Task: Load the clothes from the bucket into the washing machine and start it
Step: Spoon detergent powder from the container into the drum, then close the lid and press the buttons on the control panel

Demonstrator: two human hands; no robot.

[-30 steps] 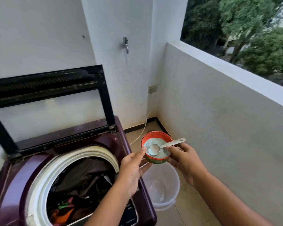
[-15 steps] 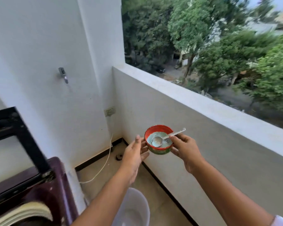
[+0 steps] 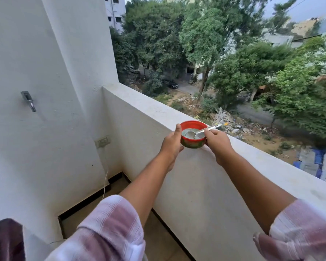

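Observation:
A small red bowl (image 3: 192,143) of pale powder sits at the balcony ledge (image 3: 154,108), with a white spoon (image 3: 207,129) lying in it. My left hand (image 3: 171,144) grips the bowl's left side, thumb on the rim. My right hand (image 3: 217,141) holds the bowl's right side and pins the spoon handle with its fingers. Only a dark maroon corner of the washing machine (image 3: 6,238) shows at the bottom left. The bucket and the clothes are out of view.
A tap (image 3: 29,101) sticks out of the white wall on the left. A wall socket (image 3: 102,141) with a white cable (image 3: 105,178) hangs in the corner. Beyond the ledge are trees and a street far below.
The view swung up and right, away from the washer and bucket. Both hands carried the bowl up and forward to the balcony ledge; my left hand closed on the bowl.

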